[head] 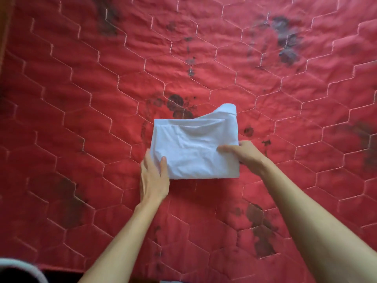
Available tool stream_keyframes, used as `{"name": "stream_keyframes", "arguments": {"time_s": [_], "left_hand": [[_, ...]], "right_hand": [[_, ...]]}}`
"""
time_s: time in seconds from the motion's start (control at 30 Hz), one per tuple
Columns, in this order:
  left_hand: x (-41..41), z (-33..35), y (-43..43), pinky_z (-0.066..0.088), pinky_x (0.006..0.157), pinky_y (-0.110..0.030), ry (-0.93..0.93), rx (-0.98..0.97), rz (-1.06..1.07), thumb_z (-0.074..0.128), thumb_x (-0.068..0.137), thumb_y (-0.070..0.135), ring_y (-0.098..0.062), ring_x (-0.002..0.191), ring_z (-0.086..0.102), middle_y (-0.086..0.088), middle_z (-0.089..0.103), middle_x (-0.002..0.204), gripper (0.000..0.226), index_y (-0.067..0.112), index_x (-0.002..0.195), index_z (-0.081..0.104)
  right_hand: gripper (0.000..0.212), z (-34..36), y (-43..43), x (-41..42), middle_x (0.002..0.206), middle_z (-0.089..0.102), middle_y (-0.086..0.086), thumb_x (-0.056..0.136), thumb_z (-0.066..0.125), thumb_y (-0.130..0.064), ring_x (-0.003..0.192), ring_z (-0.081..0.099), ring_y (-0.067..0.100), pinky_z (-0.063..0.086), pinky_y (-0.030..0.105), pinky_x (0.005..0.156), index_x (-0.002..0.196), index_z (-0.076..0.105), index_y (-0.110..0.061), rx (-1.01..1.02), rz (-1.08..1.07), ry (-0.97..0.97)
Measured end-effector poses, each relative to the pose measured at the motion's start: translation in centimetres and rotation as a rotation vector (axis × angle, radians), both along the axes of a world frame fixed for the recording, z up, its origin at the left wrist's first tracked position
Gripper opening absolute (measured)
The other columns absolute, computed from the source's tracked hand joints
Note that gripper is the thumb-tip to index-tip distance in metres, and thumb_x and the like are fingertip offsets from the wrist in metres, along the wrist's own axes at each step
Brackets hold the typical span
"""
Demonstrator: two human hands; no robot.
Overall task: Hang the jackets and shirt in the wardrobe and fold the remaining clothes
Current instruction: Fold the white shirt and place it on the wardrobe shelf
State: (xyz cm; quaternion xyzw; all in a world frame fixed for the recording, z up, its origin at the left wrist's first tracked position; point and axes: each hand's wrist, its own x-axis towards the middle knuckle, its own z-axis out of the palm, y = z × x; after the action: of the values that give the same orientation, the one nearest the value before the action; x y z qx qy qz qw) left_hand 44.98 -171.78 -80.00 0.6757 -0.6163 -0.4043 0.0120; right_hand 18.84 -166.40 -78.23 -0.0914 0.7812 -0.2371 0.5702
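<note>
A white garment point(193, 146), folded into a small rectangle with one corner sticking up at its far right, lies in the middle of the red quilted bedspread point(81, 88). My left hand point(154, 178) holds its near left corner, thumb on top and fingers under the edge. My right hand point(244, 154) grips the right edge, thumb pressed across the top of the cloth.
The red bedspread with white hexagon stitching and dark flower prints fills the view. A wooden edge point(5, 27) runs along the far left. A grey and dark object point(18, 270) shows at the bottom left corner.
</note>
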Motion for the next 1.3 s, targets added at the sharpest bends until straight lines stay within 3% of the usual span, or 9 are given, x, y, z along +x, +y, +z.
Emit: {"name": "stream_keyframes", "arguments": {"time_s": [0.2,0.33,0.5,0.6,0.67,0.77,0.87,1.03,1.3], "left_hand": [[3.2,4.7,1.7,0.041,0.091,-0.031,-0.015,0.086,0.119,0.059,0.094,0.011,-0.026,0.105,0.060,-0.009,0.066,0.112,0.027,0.013,0.120,0.064],[4.5,8.9,3.1,0.055,0.088,-0.047,0.118,0.163,0.249,0.060,0.092,0.002,-0.031,0.094,0.070,-0.001,0.071,0.090,0.033,0.034,0.090,0.066],[2.0,19.8,3.7,0.052,0.089,-0.046,0.429,0.058,0.322,0.058,0.099,0.014,-0.021,0.089,0.063,0.002,0.066,0.094,0.018,0.030,0.106,0.063],[0.1,27.1,3.3,0.052,0.090,-0.042,0.575,0.055,0.309,0.061,0.098,0.026,-0.017,0.095,0.064,0.005,0.069,0.103,0.013,0.029,0.110,0.064],[-1.0,31.9,3.3,0.056,0.073,-0.037,0.691,0.135,0.333,0.063,0.095,0.033,-0.015,0.082,0.068,0.009,0.071,0.090,0.019,0.030,0.114,0.064],[-2.1,38.8,3.9,0.056,0.058,-0.034,0.951,0.262,0.327,0.064,0.095,0.023,-0.021,0.068,0.069,-0.007,0.070,0.082,0.023,0.011,0.114,0.061],[-2.2,44.1,4.7,0.056,0.065,-0.040,1.101,0.243,0.249,0.058,0.096,0.018,-0.028,0.067,0.069,-0.019,0.067,0.086,0.019,0.003,0.104,0.068],[-1.6,50.7,4.9,0.056,0.083,-0.049,1.110,0.098,0.270,0.059,0.097,0.014,-0.028,0.080,0.071,-0.018,0.070,0.097,0.020,-0.002,0.109,0.063],[-1.7,59.4,7.8,0.058,0.085,-0.057,1.078,-0.194,0.153,0.067,0.092,0.042,-0.041,0.095,0.072,-0.014,0.073,0.111,0.043,0.025,0.128,0.050]], "right_hand": [[0.027,7.9,-0.7,3.8,0.103,0.076,0.009,0.084,0.072,-0.020,0.094,0.073,0.026,0.060,0.041,0.083,0.109,0.069,-0.010,-0.154,-0.054,-0.208],[0.017,16.4,-0.9,4.6,0.089,0.074,0.005,0.087,0.065,-0.012,0.075,0.068,0.016,0.050,0.026,0.058,0.103,0.069,-0.008,-0.298,-0.007,-0.194],[0.023,29.4,-0.5,2.8,0.064,0.058,0.004,0.071,0.067,-0.015,0.049,0.054,0.014,0.036,0.020,0.041,0.091,0.063,-0.005,-0.409,-0.100,-0.198],[0.054,36.8,0.5,1.5,0.088,0.064,0.018,0.064,0.068,-0.020,0.073,0.060,0.028,0.046,0.029,0.057,0.113,0.062,0.000,-0.480,-0.122,-0.222],[0.060,41.7,1.3,0.7,0.099,0.069,0.022,0.068,0.069,-0.018,0.074,0.068,0.029,0.054,0.034,0.058,0.124,0.056,-0.002,-0.542,-0.174,-0.245],[0.018,48.9,3.1,-0.1,0.067,0.068,0.011,0.087,0.052,-0.013,0.049,0.064,0.021,0.051,0.026,0.043,0.095,0.064,-0.002,-0.652,-0.170,-0.324],[0.024,54.3,5.2,-0.7,0.052,0.060,0.007,0.091,0.046,-0.013,0.039,0.057,0.019,0.046,0.022,0.037,0.076,0.061,-0.003,-0.735,-0.203,-0.341],[0.018,60.8,7.3,-1.1,0.065,0.064,0.010,0.085,0.053,-0.014,0.047,0.061,0.020,0.049,0.026,0.041,0.093,0.061,-0.001,-0.819,-0.153,-0.319],[0.067,68.0,9.1,-0.8,0.099,0.062,0.020,0.069,0.063,-0.014,0.063,0.065,0.024,0.054,0.033,0.052,0.133,0.049,0.004,-0.986,-0.140,-0.269]]}}
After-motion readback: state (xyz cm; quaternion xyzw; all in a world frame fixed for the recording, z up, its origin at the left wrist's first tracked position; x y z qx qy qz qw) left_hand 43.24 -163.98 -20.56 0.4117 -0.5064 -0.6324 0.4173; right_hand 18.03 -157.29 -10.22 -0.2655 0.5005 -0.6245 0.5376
